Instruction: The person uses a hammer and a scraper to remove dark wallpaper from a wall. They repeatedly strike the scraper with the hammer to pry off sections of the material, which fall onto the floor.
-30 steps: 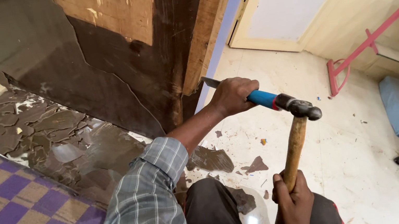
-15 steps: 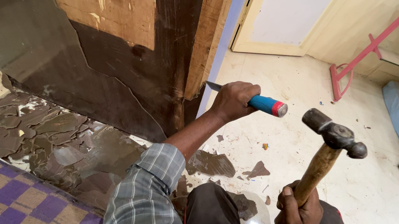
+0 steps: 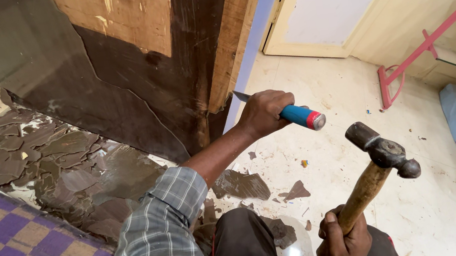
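We see the steel chisel with a blue and red handle (image 3: 298, 116) near the picture's centre, its blade tip against the dark brown cracked veneer panel (image 3: 132, 94) at ten o'clock of it. Our left hand (image 3: 262, 114) is wrapped tight round the chisel. At five o'clock, our right hand (image 3: 344, 243) is clenched on the wooden-handled ball-peen hammer (image 3: 381, 162), head raised apart from the chisel. Broken dark shards (image 3: 60, 171) lie at nine o'clock.
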